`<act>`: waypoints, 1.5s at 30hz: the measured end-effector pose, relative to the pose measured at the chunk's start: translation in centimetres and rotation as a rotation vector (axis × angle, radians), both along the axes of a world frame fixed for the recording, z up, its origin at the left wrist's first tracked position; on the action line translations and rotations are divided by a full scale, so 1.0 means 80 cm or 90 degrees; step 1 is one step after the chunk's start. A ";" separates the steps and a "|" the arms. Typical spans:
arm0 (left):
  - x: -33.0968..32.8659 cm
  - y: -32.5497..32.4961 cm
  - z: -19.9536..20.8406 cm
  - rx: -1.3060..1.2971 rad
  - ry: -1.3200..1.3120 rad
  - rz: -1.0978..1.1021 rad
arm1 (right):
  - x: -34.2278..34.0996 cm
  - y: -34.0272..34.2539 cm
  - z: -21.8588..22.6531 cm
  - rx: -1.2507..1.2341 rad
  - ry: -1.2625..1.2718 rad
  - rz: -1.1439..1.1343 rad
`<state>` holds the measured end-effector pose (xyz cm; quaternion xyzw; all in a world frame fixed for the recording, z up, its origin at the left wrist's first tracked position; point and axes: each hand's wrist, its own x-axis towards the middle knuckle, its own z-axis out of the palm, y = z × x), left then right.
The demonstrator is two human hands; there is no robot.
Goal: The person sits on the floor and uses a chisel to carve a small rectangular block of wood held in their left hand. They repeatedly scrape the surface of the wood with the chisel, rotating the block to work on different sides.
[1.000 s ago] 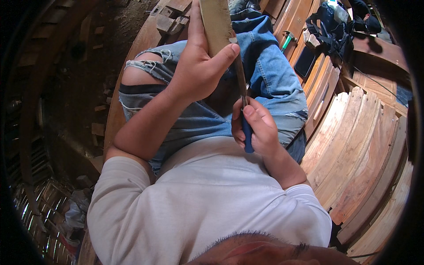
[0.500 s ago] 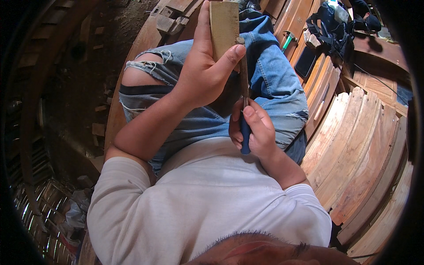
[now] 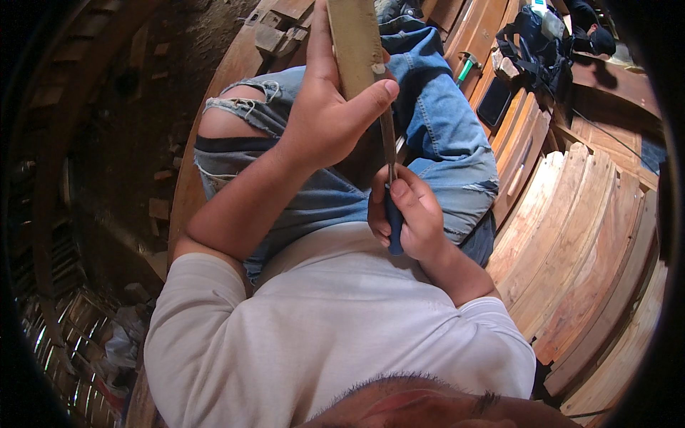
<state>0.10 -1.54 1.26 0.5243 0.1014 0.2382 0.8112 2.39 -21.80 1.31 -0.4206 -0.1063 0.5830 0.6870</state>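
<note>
Both hands are busy here: the left hand (image 3: 328, 118) is wrapped around a pale yellowish, flat-faced wooden block (image 3: 357, 43), fingers up along its left side, and the right hand (image 3: 412, 210) has a closed grip on the smooth, rounded blue handle (image 3: 394, 232) of a slim metal-bladed hand tool (image 3: 388, 139). Block and tool are both up in front of the body, above the lap, with the block running off the top edge of the view. The blade is long, narrow and brownish-grey, and its far end meets the lower right part of the block, with the left thumb lying across it. Can't really tell how hard that thumb presses. The block looks dry and fairly smooth on the face, straight along its sides. Below it are faded blue denim jeans (image 3: 442, 128), frayed into loose white threads around a ripped knee, plus a soft, wrinkled white cotton-looking T-shirt (image 3: 342, 307). Over on the right there's a row of long curved light-brown wooden slats (image 3: 564, 228), visibly grainy, sunlit in places. Farther up sit a glossy black rectangular phone (image 3: 494, 101), a green-handled hammer (image 3: 466, 71) and a lumpy black strapped bag (image 3: 539, 57). Small squarish brown wood offcuts (image 3: 270, 37) lie near the top left, beside rough dark ground (image 3: 200, 43).
</note>
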 end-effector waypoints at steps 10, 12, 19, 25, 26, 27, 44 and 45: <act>0.001 0.008 -0.009 0.144 -0.012 0.028 | 0.002 -0.005 -0.002 -0.045 -0.036 0.004; 0.003 0.009 -0.016 0.228 -0.017 0.047 | 0.000 -0.004 -0.002 -0.053 -0.043 -0.002; -0.005 -0.007 -0.015 0.304 0.063 0.024 | -0.002 -0.004 -0.011 -0.043 -0.062 -0.013; -0.001 -0.023 -0.015 0.187 0.018 0.033 | -0.004 0.005 -0.004 -0.066 -0.071 -0.040; 0.000 -0.025 -0.013 0.179 0.024 0.049 | -0.002 0.005 -0.005 -0.060 -0.077 -0.037; 0.000 -0.023 -0.011 0.099 0.014 0.016 | -0.001 0.004 -0.005 -0.053 -0.082 -0.033; 0.022 0.001 0.079 -0.064 0.174 0.131 | -0.007 -0.004 -0.010 -0.040 -0.038 -0.019; 0.020 0.000 0.081 -0.065 0.186 0.126 | -0.008 -0.003 -0.008 -0.034 -0.037 -0.019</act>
